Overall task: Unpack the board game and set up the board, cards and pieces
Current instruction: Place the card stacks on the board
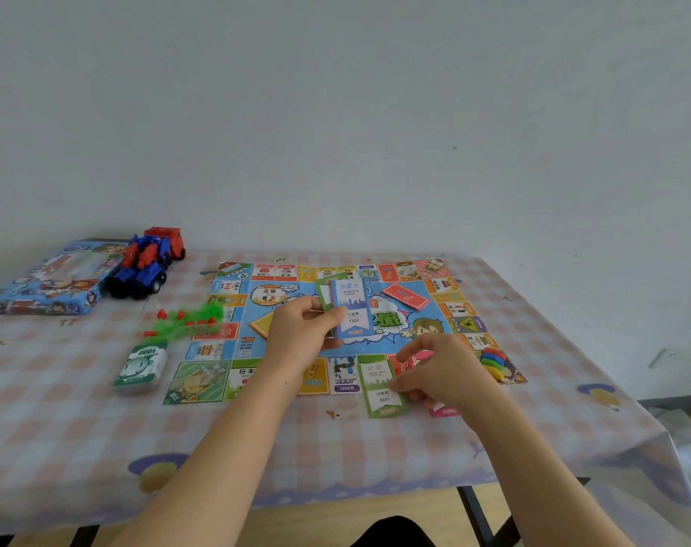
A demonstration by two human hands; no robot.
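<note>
The board (pixel 197 382) is lying unfolded, so the biggest step is looking done. The box (pixel 47 278) is sitting far left by a toy truck (pixel 146 262). The money stack (pixel 142 365), houses (pixel 190 319), red deck (pixel 406 296) and pawns (pixel 492 362) are out. I judge that sorting cards is what is remaining: my left fingers (pixel 332 315) are curling round the card stack (pixel 351 305) over the board's middle, and my right fingers (pixel 407 355) are pinching a green card (pixel 381 392) at its near edge. A checked cloth is covering the table (pixel 99 428), and a plain pale wall (pixel 336 112) is standing behind.
</note>
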